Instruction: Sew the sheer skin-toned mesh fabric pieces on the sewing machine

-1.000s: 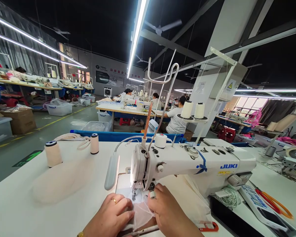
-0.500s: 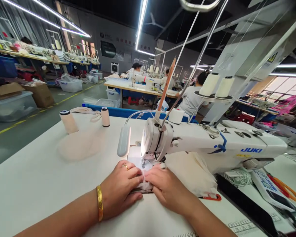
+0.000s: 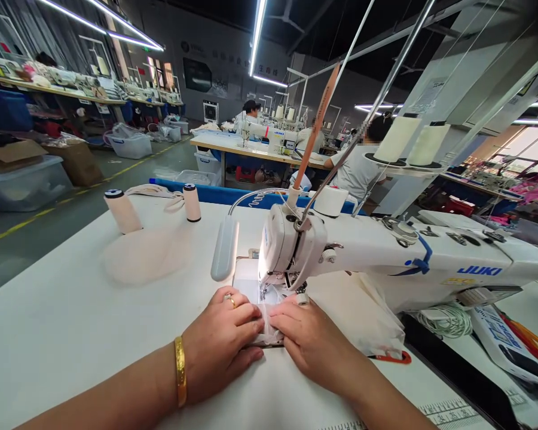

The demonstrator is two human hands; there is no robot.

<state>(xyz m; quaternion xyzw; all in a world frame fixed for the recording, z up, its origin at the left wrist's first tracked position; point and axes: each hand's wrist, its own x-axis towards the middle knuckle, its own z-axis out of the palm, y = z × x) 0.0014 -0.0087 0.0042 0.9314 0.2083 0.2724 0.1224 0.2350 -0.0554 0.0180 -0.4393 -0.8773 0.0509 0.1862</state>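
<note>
My left hand (image 3: pixel 219 343) and my right hand (image 3: pixel 311 346) lie side by side on a small piece of sheer white fabric (image 3: pixel 269 322), pressing it flat on the white table (image 3: pixel 63 334). The fabric reaches under the needle of a white JUKI sewing machine (image 3: pixel 385 257). The fingertips of both hands sit just in front of the presser foot (image 3: pixel 264 292). A gold bangle is on my left wrist and a ring on one finger. Most of the fabric is hidden under my hands.
Two thread cones (image 3: pixel 121 210) (image 3: pixel 191 202) and a pale cloth piece (image 3: pixel 146 257) lie at the back left of the table. A lamp (image 3: pixel 224 251) hangs left of the needle. Red snips (image 3: pixel 392 358) lie beside a plastic bag. Other people sew at benches behind.
The view has tilted down and moved closer to the machine. Both hands slid the fabric a little forward toward the needle and now lie flatter on it.
</note>
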